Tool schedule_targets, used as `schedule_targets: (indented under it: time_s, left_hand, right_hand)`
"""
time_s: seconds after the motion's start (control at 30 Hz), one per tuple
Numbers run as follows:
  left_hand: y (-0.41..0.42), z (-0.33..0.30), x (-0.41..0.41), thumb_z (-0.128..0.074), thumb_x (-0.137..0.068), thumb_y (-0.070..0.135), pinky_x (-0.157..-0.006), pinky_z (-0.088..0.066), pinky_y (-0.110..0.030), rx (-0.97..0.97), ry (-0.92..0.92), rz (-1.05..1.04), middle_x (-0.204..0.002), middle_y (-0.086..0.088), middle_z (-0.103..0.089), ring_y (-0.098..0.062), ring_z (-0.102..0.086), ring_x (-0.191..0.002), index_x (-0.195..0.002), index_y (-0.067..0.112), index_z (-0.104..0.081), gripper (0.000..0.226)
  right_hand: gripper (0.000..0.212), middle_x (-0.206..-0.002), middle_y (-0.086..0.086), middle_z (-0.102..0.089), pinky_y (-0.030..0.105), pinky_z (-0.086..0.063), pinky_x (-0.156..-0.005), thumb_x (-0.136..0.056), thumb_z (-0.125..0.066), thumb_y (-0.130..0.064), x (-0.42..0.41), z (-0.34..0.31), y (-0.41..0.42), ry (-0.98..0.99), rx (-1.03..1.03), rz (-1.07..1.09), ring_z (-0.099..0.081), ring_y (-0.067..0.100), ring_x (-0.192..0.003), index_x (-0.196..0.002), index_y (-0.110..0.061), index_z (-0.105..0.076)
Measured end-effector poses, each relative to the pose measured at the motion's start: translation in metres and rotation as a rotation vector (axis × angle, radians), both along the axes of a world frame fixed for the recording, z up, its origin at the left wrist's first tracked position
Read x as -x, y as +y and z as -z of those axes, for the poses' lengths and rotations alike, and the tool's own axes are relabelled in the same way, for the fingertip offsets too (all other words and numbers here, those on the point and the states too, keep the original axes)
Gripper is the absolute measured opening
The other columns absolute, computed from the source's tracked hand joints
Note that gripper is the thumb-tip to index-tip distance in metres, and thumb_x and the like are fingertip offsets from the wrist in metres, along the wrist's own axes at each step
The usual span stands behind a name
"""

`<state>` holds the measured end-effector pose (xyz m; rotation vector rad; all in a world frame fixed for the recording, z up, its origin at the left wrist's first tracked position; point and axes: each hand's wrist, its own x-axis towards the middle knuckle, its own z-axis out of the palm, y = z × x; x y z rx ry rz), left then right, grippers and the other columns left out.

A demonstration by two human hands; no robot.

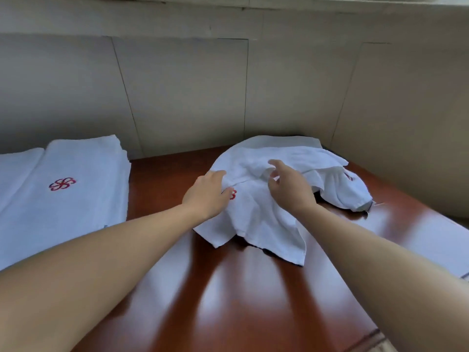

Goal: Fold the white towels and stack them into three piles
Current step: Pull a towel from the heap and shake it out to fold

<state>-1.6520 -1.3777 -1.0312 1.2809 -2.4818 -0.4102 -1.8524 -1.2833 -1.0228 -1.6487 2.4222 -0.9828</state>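
— Which step is this, would you say?

— Picking up the next one, I think. Both hands are out over the heap of unfolded towels at the far right of the worktop, and nothing looks lifted yet.

— How are the hands set?

— The left hand lies flat on the near left of the heap, fingers fairly straight and touching the cloth beside a red emblem that it half covers. The right hand hovers over the middle, fingers spread and loosely curled, thumb apart. Whether its fingertips already pinch a fold I cannot tell; it seems to hold nothing.

— And the finished work?

— Two piles of folded towels at the far left, well apart from both hands. The nearer pile shows a red flower emblem on top; the second pile lies just beside it at the frame's edge. So a third pile looks still to be started.

— What does the next move call for?

— Finding one towel's edge or corner in that rumpled heap, taking hold with both hands, and drawing it free onto the bare worktop between heap and piles. The layers overlap, so two could come up together.
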Motion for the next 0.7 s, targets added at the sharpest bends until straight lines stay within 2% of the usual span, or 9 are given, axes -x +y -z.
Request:
schedule_targets:
  time_s: [0.07,0.1,0.17,0.23,0.3,0.4,0.5,0.6,0.7]
  left_hand:
    - [-0.018,0.002,0.010,-0.049,-0.097,0.061,-0.095,-0.048,-0.041,-0.062,-0.049,-0.006,-0.148,0.000,-0.049,-0.027,-0.049,-0.131,-0.151,0.024,-0.040,0.066]
    - [-0.025,0.005,0.015,-0.049,-0.094,0.066,-0.085,-0.048,-0.037,-0.108,-0.079,-0.013,-0.136,0.002,-0.058,-0.027,-0.056,-0.122,-0.141,0.024,-0.049,0.063]
    - [-0.038,0.014,0.023,-0.050,-0.090,0.070,-0.062,-0.037,-0.033,-0.140,-0.092,-0.028,-0.092,0.006,-0.063,-0.023,-0.062,-0.088,-0.095,0.022,-0.059,0.049]
    - [-0.046,0.018,0.026,-0.053,-0.087,0.071,-0.054,-0.029,-0.033,-0.095,-0.070,-0.047,-0.068,0.005,-0.051,-0.018,-0.051,-0.064,-0.073,0.021,-0.046,0.053]
    - [-0.050,0.020,0.027,-0.055,-0.086,0.071,-0.053,-0.032,-0.035,-0.058,-0.077,-0.032,-0.067,0.004,-0.052,-0.016,-0.050,-0.061,-0.072,0.020,-0.048,0.053]
    - [-0.052,0.018,0.024,-0.056,-0.089,0.067,-0.062,-0.045,-0.039,-0.039,-0.102,-0.004,-0.079,0.002,-0.065,-0.018,-0.060,-0.074,-0.086,0.020,-0.061,0.047]
    - [-0.049,0.015,0.022,-0.053,-0.097,0.054,-0.062,-0.042,-0.035,-0.002,-0.156,0.002,-0.085,0.002,-0.065,-0.019,-0.060,-0.080,-0.091,0.021,-0.060,0.035]
    - [-0.043,0.012,0.021,-0.042,-0.102,0.028,-0.055,-0.033,-0.032,0.087,-0.274,-0.002,-0.087,0.001,-0.058,-0.022,-0.053,-0.076,-0.091,0.021,-0.052,0.017]
    - [-0.036,0.004,0.003,-0.038,-0.102,0.020,-0.055,-0.031,-0.032,0.088,-0.252,-0.030,-0.082,-0.001,-0.054,-0.023,-0.050,-0.072,-0.082,0.021,-0.041,0.020]
  right_hand:
    - [0.049,-0.104,-0.005,-0.068,0.038,-0.052,-0.075,-0.101,-0.044,-0.021,0.007,0.000,-0.023,0.044,-0.010,-0.006,-0.061,0.020,-0.094,-0.148,-0.032,-0.043]
    - [0.048,-0.100,-0.005,-0.067,0.035,-0.049,-0.067,-0.100,-0.045,-0.020,0.011,0.003,-0.034,0.057,-0.039,0.004,-0.060,0.021,-0.091,-0.146,-0.035,-0.046]
    - [0.043,-0.105,-0.005,-0.068,0.032,-0.040,-0.064,-0.098,-0.046,-0.020,0.016,0.011,-0.049,0.066,-0.083,0.054,-0.061,0.021,-0.097,-0.137,-0.037,-0.055]
    - [0.040,-0.112,-0.003,-0.069,0.033,-0.039,-0.068,-0.099,-0.044,-0.019,0.015,0.023,-0.058,0.111,-0.077,0.097,-0.061,0.022,-0.103,-0.131,-0.036,-0.060]
    - [0.037,-0.109,-0.001,-0.069,0.034,-0.039,-0.069,-0.100,-0.042,-0.019,0.012,0.035,-0.063,0.149,-0.041,0.124,-0.062,0.023,-0.102,-0.128,-0.033,-0.062]
    - [0.035,-0.108,-0.001,-0.069,0.033,-0.038,-0.068,-0.100,-0.043,-0.021,0.014,0.040,-0.066,0.143,-0.005,0.139,-0.062,0.023,-0.101,-0.124,-0.032,-0.065]
    - [0.035,-0.111,-0.001,-0.069,0.033,-0.036,-0.069,-0.100,-0.043,-0.022,0.014,0.038,-0.062,0.144,-0.026,0.117,-0.062,0.023,-0.103,-0.124,-0.033,-0.067]
    - [0.039,-0.119,-0.002,-0.069,0.032,-0.036,-0.072,-0.101,-0.041,-0.024,0.012,0.029,-0.053,0.119,-0.074,0.097,-0.060,0.022,-0.112,-0.130,-0.034,-0.065]
    - [0.039,-0.117,-0.004,-0.071,0.033,-0.041,-0.069,-0.101,-0.038,-0.023,0.011,0.010,-0.038,0.129,-0.117,0.089,-0.061,0.023,-0.107,-0.124,-0.034,-0.068]
